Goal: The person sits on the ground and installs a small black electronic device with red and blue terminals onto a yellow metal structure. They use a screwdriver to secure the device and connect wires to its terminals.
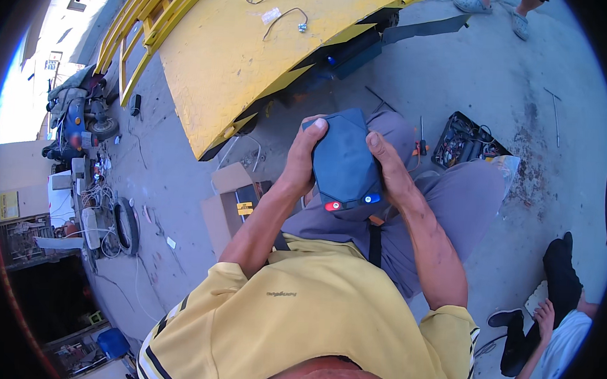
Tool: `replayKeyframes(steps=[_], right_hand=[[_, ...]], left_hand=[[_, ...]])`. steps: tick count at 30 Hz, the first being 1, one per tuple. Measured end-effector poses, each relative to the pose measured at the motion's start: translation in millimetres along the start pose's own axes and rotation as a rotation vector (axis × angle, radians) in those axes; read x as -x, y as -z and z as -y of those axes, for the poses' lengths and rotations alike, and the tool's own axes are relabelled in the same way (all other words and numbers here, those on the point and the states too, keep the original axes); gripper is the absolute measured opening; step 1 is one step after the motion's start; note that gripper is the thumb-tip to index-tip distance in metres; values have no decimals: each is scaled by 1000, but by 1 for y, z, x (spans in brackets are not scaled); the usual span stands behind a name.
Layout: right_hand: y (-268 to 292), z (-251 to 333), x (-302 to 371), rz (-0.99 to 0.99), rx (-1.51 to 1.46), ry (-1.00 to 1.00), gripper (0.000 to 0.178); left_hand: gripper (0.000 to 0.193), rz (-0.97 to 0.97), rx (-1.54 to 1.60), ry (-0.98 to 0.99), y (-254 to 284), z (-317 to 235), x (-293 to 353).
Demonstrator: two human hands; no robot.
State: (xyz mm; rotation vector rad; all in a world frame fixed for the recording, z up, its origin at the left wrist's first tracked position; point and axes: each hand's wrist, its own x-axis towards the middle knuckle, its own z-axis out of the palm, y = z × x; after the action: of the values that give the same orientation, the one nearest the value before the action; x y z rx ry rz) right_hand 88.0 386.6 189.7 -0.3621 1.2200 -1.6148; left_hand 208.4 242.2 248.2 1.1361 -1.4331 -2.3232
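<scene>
Above my lap, both hands hold a dark, flat box with cut corners. A red terminal and a blue terminal sit along its near edge. What kind of device it is I cannot make out. My left hand grips its left side, the thumb lying on the top face. On the opposite side, my right hand clasps the edge with its thumb near the upper corner. The fingers of both hands are mostly hidden beneath the box.
A yellow metal platform stands ahead. An opened cardboard box lies by my left arm, a black toolbox and a screwdriver to the right. Left are a scooter and a tyre. Another person sits at lower right.
</scene>
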Motion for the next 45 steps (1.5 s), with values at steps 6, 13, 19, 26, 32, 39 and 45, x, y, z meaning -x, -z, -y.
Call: replayKeyframes(steps=[6,13,19,26,32,39,45], right_hand=[[5,4,-2,-127,-93,-80,82],[14,-7,-23,-252,-497,-28,72],[19,-3,-47,-329,-550,91,74],[5,10,-56,-403,-634,150,69],[10,-3,-62,-416,-599,135,69],[20,-11,-55,-441,-663,207,71],[22,2,-45,-449,-742,273,63]], left_hand=[[76,121,-356,-112,8,19,-46],[74,-139,-212,-94,44,31,-159],[35,-273,-260,-80,59,29,-239],[22,-326,-237,-167,80,46,-240],[19,-417,-268,-198,97,53,-230],[25,-375,-413,-236,85,45,-221],[41,-387,-378,-253,85,45,-208]])
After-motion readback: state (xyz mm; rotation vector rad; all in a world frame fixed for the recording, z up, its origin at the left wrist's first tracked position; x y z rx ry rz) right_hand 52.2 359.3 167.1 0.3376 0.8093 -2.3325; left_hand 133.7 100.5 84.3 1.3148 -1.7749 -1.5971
